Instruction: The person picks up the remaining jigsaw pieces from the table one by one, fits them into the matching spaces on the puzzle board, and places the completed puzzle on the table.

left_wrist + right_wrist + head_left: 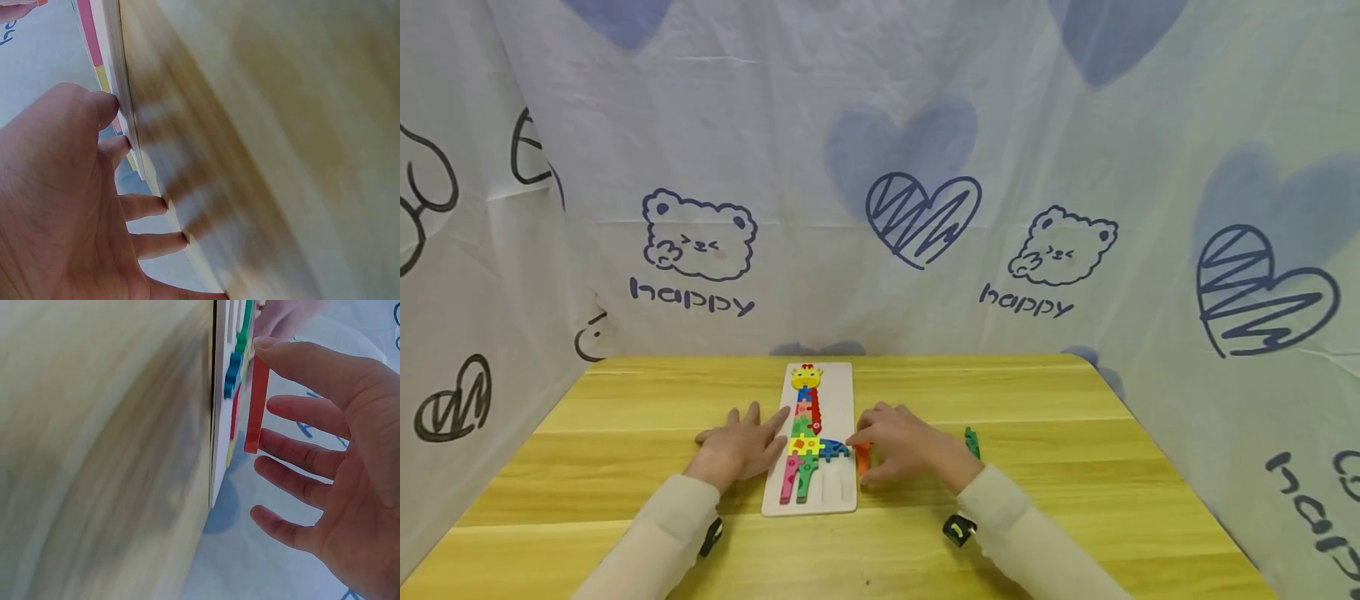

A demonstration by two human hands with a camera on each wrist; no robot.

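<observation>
A white puzzle board (837, 398) lies upright before me on the table, with a giraffe of coloured pieces set in it: yellow head (807, 378), blue, pink and green neck, yellow body, blue rear piece (833, 449), pink and green legs. Two leg slots at its lower right show bare. My left hand (737, 447) is spread at the board's left side, thumb and index finger at its edge, other fingertips on the table. My right hand (901, 442) pinches an orange puzzle piece (257, 406) between thumb and fingers, close beside the board's right edge.
A green puzzle piece (972, 442) lies on the wooden table (1037, 517), partly behind my right wrist. A white curtain (805, 167) with hearts and bears hangs behind the table and at both sides.
</observation>
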